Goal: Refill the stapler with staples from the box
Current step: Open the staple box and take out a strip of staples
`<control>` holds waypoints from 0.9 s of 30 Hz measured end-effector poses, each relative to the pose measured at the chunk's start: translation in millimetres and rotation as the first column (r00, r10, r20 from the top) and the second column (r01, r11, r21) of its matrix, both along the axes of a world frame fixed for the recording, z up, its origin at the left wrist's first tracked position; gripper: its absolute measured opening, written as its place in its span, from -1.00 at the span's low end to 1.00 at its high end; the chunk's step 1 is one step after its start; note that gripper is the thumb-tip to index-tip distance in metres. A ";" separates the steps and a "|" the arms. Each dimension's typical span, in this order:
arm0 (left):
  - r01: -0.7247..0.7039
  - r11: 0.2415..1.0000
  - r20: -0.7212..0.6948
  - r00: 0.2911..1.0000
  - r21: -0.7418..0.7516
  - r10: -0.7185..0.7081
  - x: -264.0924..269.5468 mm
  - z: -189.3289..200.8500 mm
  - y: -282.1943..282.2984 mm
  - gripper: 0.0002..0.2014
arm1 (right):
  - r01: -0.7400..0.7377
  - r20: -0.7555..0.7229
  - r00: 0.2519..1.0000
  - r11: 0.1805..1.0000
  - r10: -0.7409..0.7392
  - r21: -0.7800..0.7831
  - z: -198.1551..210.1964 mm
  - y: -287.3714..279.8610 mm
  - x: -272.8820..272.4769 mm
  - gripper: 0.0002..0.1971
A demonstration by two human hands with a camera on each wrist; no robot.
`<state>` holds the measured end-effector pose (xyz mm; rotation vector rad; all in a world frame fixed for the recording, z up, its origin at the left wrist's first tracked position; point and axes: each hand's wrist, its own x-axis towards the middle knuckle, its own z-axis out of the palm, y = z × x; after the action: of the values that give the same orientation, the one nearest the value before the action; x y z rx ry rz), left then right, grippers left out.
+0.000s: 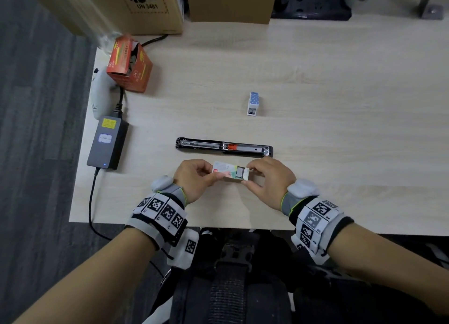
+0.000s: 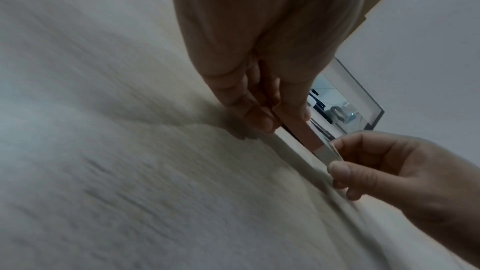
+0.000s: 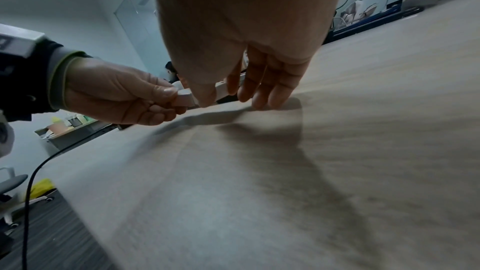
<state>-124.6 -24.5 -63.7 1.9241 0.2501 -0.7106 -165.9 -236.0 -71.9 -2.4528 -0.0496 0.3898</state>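
Two hands, left grip (image 1: pixel 194 176) and right grip (image 1: pixel 267 178) pinching one staple box (image 1: pixel 227 170), one open stapler (image 1: pixel 223 147) beyond

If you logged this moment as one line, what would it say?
left hand: holds staple box | right hand: pinches box's open end, staples showing | stapler: open on table, unloaded

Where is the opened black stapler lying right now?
In the head view the stapler lies flat at the table's centre, just beyond both hands holding the staple box, nearer than the small blue stapler.
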 end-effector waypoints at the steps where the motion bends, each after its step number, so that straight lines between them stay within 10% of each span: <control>1: 0.038 0.997 0.020 0.999 0.064 -0.039 -0.1 -0.8 1.9 -0.83 | 0.002 0.006 1.000 1.000 -0.002 -0.002 -0.7 -0.6 0.2 -0.70; 11: 0.291 0.756 0.383 0.723 0.586 -0.575 -0.4 -3.0 -9.4 -0.42 | 0.003 0.022 1.000 0.995 0.000 -0.100 -8.8 -3.0 5.4 -0.68; 27: 0.431 0.725 0.431 0.599 0.537 -0.675 2.4 -15.1 -24.0 -0.68 | -0.040 0.010 0.999 0.994 0.041 -0.101 -4.0 0.8 6.4 -0.60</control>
<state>-122.3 -48.5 -78.8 2.5370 -0.7357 -0.4036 -159.5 -235.3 -76.0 -2.5570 -0.0869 0.4039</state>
